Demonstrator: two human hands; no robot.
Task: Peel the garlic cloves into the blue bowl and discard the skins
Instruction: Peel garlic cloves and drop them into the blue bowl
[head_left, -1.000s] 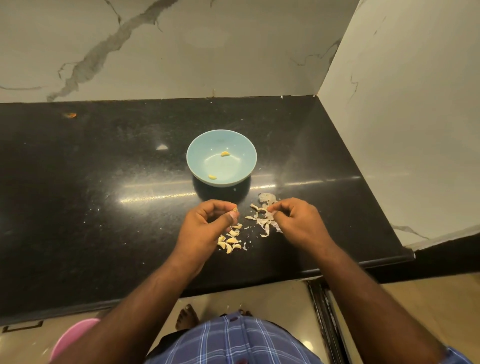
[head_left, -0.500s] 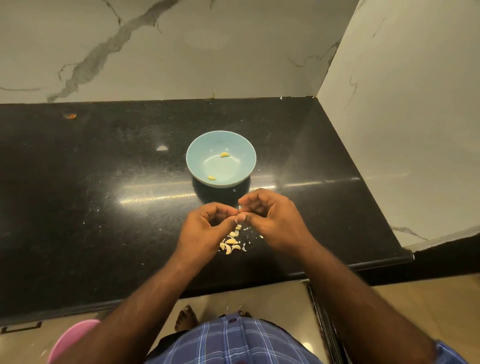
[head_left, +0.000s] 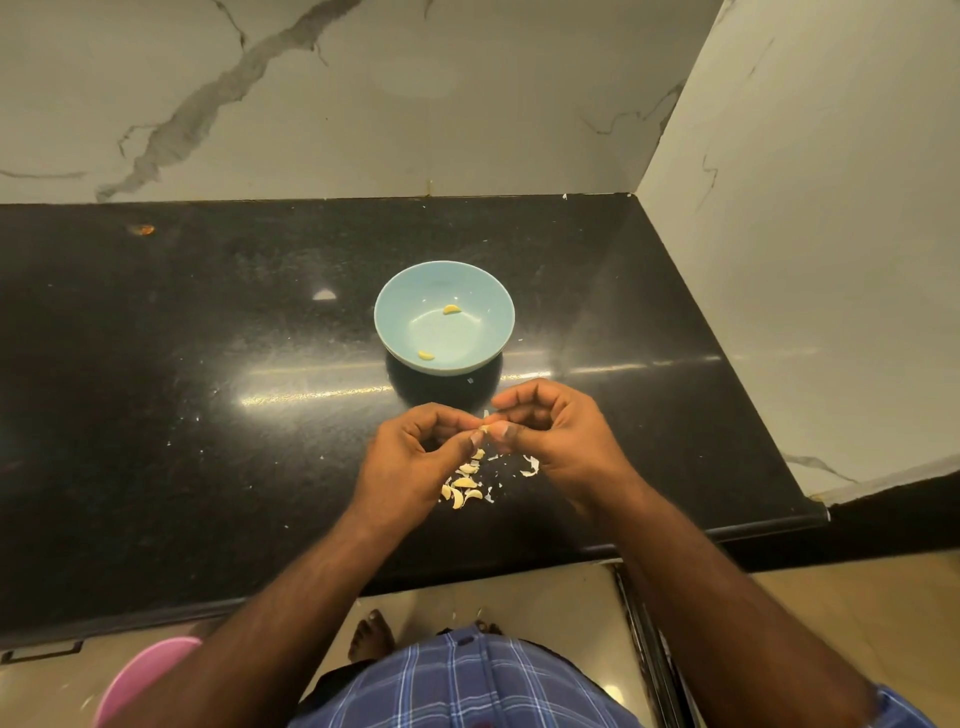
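Observation:
A blue bowl (head_left: 395, 332) stands mid-counter with two peeled cloves inside, one (head_left: 452, 309) toward the back and one (head_left: 426, 355) near the front. Just in front of it, my left hand (head_left: 410, 462) and my right hand (head_left: 558, 441) meet fingertip to fingertip and pinch one small garlic clove (head_left: 484, 429) between them. Below the hands lies a little heap of unpeeled cloves (head_left: 462, 488). A white skin piece (head_left: 530, 466) shows beside my right hand; the rest of the skin pile is hidden under that hand.
The black granite counter (head_left: 208, 389) ends at its front edge (head_left: 675, 535) close to my wrists. Marble walls close the back and the right side. A pink round object (head_left: 140, 675) sits on the floor at lower left, near a bare foot (head_left: 371, 636).
My right hand left the skin pile on the right and came over to my left hand. Both now pinch the same clove, raised slightly above the heap.

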